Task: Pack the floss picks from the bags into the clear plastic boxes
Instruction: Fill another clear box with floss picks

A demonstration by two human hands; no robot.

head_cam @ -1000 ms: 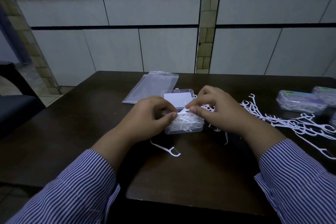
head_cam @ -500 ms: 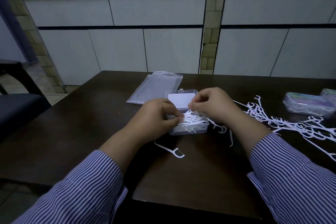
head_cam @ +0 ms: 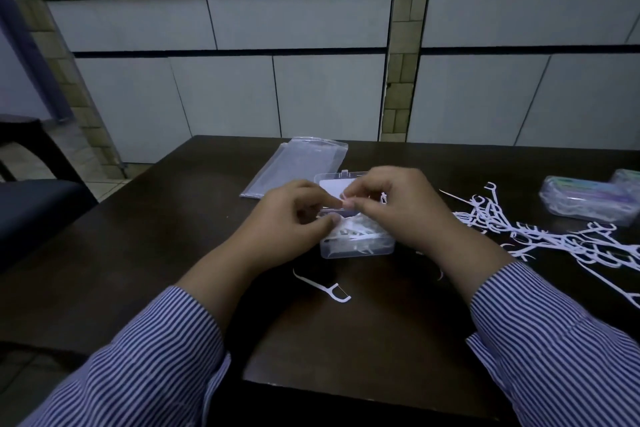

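The dark wooden table [head_cam: 346, 340] carries an open clear plastic box [head_cam: 356, 246] partly filled with white floss picks. Left hand [head_cam: 291, 218]: fingers curled, tips on the picks at the box's left edge. Right hand [head_cam: 398, 208]: fingertips pinch a pick above the box (contact partly hidden). Loose floss picks [head_cam: 554, 236] lie right; an empty bag [head_cam: 298, 166] behind.

Open clear plastic box [head_cam: 356, 246] part-filled with white floss picks [head_cam: 353, 234]; loose picks [head_cam: 554, 236] scattered right, flat empty bag [head_cam: 298, 166] behind
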